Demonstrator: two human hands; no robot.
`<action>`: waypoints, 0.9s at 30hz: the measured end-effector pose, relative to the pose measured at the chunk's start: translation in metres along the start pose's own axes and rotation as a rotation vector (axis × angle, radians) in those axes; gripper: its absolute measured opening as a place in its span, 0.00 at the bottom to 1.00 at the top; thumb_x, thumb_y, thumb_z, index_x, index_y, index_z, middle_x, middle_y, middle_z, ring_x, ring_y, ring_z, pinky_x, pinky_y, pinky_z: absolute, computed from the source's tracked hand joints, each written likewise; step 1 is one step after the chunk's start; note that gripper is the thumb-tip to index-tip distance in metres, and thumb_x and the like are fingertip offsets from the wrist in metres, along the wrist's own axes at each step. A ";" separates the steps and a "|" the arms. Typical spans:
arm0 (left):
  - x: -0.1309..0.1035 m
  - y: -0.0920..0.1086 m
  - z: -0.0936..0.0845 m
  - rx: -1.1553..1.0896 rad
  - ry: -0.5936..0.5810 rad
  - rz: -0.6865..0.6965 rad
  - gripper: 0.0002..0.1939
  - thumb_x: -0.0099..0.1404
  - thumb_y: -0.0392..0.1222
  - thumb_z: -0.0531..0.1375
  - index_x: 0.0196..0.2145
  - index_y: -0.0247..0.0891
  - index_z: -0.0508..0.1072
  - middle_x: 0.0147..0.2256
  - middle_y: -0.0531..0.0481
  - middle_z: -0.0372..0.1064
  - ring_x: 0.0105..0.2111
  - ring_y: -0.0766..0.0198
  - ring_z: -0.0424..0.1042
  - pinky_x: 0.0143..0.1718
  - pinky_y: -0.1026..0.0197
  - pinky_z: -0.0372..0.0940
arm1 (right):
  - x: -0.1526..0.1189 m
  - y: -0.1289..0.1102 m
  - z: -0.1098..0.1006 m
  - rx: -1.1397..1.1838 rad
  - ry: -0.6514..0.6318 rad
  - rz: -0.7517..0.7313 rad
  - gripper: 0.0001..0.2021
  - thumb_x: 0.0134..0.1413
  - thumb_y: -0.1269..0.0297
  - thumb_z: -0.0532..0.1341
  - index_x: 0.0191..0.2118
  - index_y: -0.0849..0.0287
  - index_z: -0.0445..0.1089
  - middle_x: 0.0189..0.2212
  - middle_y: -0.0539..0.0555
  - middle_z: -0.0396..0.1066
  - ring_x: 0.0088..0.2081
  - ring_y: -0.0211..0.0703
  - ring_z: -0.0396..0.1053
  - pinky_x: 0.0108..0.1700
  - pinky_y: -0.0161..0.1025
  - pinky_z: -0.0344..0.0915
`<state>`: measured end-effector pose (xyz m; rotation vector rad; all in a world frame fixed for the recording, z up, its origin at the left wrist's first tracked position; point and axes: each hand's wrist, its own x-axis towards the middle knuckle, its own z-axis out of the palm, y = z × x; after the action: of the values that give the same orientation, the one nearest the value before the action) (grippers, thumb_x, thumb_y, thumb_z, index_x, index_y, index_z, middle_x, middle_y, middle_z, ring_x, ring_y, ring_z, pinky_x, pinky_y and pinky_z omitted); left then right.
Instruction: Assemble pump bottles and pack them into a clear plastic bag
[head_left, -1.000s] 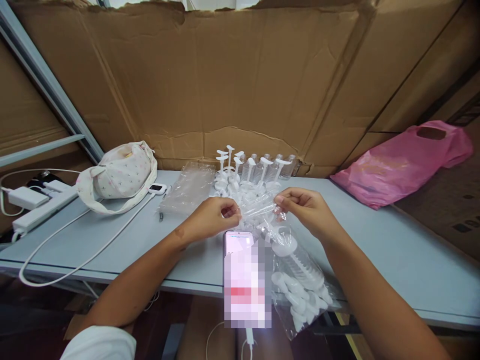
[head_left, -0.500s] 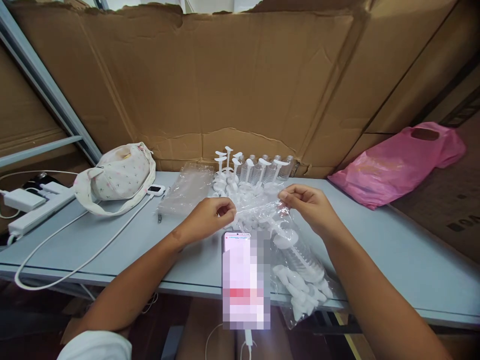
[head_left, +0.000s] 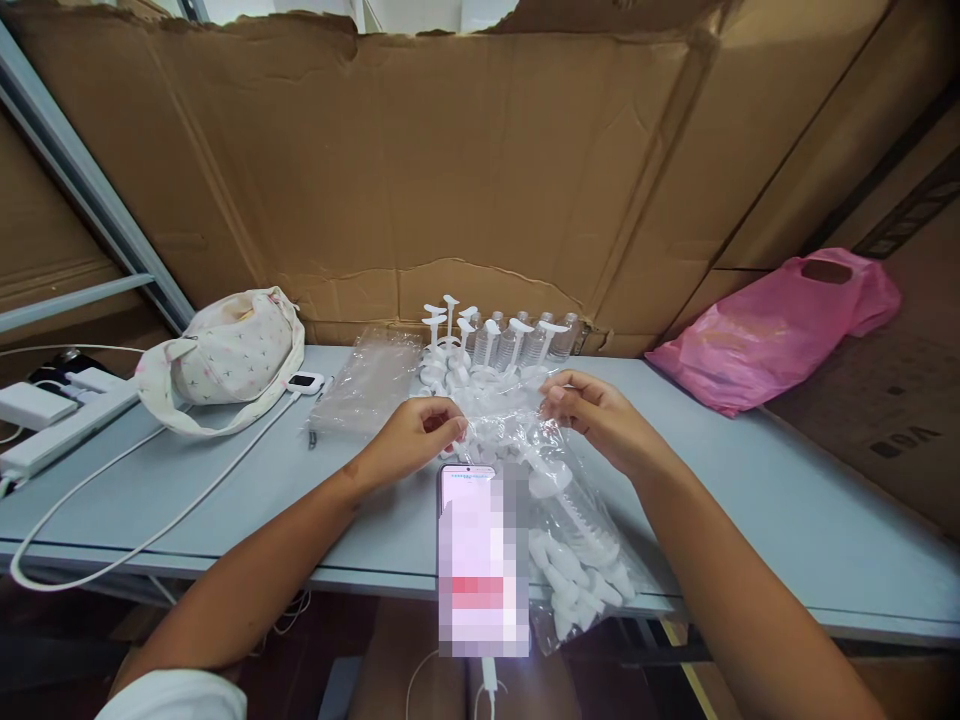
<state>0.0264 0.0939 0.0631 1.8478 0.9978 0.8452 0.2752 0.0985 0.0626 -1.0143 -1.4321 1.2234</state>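
Observation:
A clear plastic bag point(head_left: 592, 500) lies slanted over the front edge of the table, holding a clear bottle with a white top and several white plastic pieces. My left hand point(head_left: 421, 432) is closed in a pinch on the left end of the bag's mouth. At the other end of that mouth, the thumb and fingers of my right hand point(head_left: 592, 412) pinch the film. Behind the bag stand several white pump heads point(head_left: 491, 340) with loose white parts around them. A row of clear bottles point(head_left: 562, 338) is at the back.
A lit phone point(head_left: 469, 530), partly blurred, is in front of my hands with a cable below. Flat clear bags point(head_left: 367, 380) lie to the left, near a fabric bag point(head_left: 232, 350) and a white power strip point(head_left: 71, 430). A pink plastic bag point(head_left: 772, 330) leans at the right against cardboard.
The view has shifted slightly. My right hand has moved a little to the left, toward my left hand, and the bag's mouth has slackened.

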 end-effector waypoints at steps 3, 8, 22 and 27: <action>0.000 -0.001 -0.001 -0.016 0.017 0.012 0.10 0.60 0.42 0.54 0.26 0.34 0.68 0.27 0.52 0.66 0.27 0.69 0.66 0.31 0.65 0.63 | 0.001 0.000 -0.004 0.054 -0.111 0.061 0.13 0.45 0.54 0.65 0.33 0.57 0.67 0.27 0.49 0.69 0.28 0.36 0.67 0.33 0.36 0.65; 0.002 -0.003 -0.003 -0.009 0.034 0.017 0.12 0.61 0.46 0.55 0.29 0.35 0.68 0.28 0.52 0.66 0.26 0.70 0.66 0.30 0.65 0.63 | 0.003 -0.002 -0.011 0.055 -0.107 0.115 0.13 0.40 0.57 0.68 0.27 0.59 0.67 0.25 0.49 0.69 0.27 0.34 0.66 0.33 0.36 0.65; 0.001 -0.008 -0.002 0.287 0.125 0.112 0.12 0.62 0.47 0.53 0.31 0.37 0.70 0.28 0.52 0.69 0.27 0.67 0.65 0.30 0.65 0.58 | -0.004 -0.021 -0.151 -0.329 0.538 0.287 0.08 0.52 0.70 0.61 0.24 0.66 0.68 0.21 0.60 0.70 0.23 0.37 0.68 0.28 0.37 0.63; 0.002 -0.010 -0.002 0.355 0.128 0.107 0.11 0.62 0.46 0.53 0.31 0.38 0.71 0.28 0.52 0.69 0.27 0.67 0.65 0.29 0.65 0.57 | 0.006 -0.010 -0.146 -0.518 0.585 0.143 0.15 0.58 0.62 0.58 0.48 0.64 0.67 0.45 0.60 0.68 0.43 0.45 0.70 0.42 0.45 0.68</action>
<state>0.0226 0.0994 0.0550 2.1848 1.1983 0.9038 0.4176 0.1302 0.0786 -1.6861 -1.2298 0.5619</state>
